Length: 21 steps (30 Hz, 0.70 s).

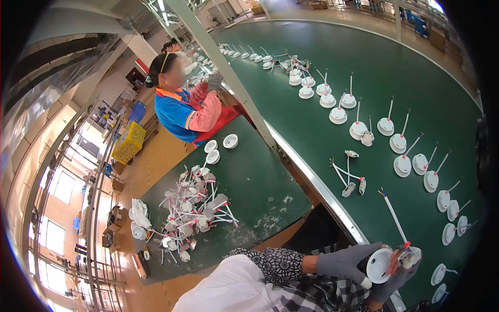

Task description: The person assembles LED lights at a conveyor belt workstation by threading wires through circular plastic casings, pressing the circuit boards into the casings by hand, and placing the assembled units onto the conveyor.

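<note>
At the lower right, near the edge of the green belt, my left hand [343,261] in a grey glove is closed on a white round lamp housing [378,267], its hollow side facing up. Just beside it, my right hand [391,288], also gloved with bare fingertips, grips a small whitish lamp driver [410,257]. From the driver a white cable [393,216] with a red band at its base stands up and leans left, its thin wire ends bare. The housing and the driver are close together; whether they touch I cannot tell.
Rows of white housings with upright cables [402,165] stand on the green belt [312,140]. Loose drivers [349,187] lie nearer. On the side table [260,182] are a driver pile [195,208] and white housings [230,141]. A metal post [223,67] rises beside a co-worker [182,109].
</note>
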{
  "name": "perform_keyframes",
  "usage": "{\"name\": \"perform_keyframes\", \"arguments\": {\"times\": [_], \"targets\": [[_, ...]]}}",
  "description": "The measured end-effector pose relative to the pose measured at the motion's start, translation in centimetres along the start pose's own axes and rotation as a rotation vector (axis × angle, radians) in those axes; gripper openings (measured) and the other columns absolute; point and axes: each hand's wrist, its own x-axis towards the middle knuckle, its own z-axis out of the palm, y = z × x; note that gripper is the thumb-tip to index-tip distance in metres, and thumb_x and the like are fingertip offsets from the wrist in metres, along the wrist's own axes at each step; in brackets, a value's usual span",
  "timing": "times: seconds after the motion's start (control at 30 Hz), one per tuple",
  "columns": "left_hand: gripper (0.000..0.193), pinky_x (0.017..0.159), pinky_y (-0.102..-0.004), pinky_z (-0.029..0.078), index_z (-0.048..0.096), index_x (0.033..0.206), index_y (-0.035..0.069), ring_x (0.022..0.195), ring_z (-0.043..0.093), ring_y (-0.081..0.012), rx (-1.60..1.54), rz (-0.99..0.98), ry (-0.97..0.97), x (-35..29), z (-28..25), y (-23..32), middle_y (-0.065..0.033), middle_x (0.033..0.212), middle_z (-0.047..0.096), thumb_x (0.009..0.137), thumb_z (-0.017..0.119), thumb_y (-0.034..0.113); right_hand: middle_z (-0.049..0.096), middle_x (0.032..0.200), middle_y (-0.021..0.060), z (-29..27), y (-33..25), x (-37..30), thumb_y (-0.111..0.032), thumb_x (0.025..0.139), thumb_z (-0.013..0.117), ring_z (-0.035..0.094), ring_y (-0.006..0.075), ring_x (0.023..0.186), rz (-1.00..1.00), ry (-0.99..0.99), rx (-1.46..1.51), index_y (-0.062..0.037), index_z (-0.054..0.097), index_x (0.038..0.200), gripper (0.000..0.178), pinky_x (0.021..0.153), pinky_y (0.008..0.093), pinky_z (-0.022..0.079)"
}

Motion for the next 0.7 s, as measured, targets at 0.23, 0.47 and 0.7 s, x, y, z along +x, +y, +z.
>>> {"name": "perform_keyframes", "arguments": {"times": [0.23, 0.47, 0.7], "targets": [[0.095, 0.097, -0.0339, 0.044, 0.039, 0.135, 0.000, 0.117, 0.053, -0.0206, 0.128, -0.015, 0.024, 1.0, -0.2, -2.1, -0.0134, 0.127, 0.054, 0.063, 0.085, 0.041, 0.050, 0.099, 0.0083, -2.6, 1.0, 0.2, -0.017, 0.093, 0.049, 0.052, 0.0185, 0.093, -0.232, -0.238, -0.508, -0.0010, 0.048, 0.105, 0.020, 0.089, 0.0339, 0.046], [0.077, 0.087, -0.0334, 0.051, 0.050, 0.124, 0.004, 0.102, 0.063, -0.0234, 0.824, 0.004, 0.461, -2.1, -3.4, -1.6, -0.0121, 0.112, 0.061, 0.062, 0.089, 0.028, 0.063, 0.080, 0.0128, -3.9, -3.2, -1.5, -0.013, 0.090, 0.064, 0.058, 0.0096, 0.054, 0.095, -0.142, 0.284, 0.0030, 0.054, 0.107, 0.026, 0.041, 0.0203, 0.046], [0.072, 0.072, -0.0353, 0.051, 0.052, 0.120, 0.006, 0.090, 0.060, -0.0272, 1.078, 0.158, 0.589, -1.9, -3.0, -1.4, -0.0101, 0.101, 0.058, 0.062, 0.088, 0.027, 0.067, 0.089, 0.0189, -7.5, -4.4, -4.3, -0.009, 0.087, 0.068, 0.063, 0.0151, 0.061, 0.296, -0.223, 0.115, 0.0053, 0.058, 0.102, 0.023, 0.042, 0.0188, 0.047]]}}
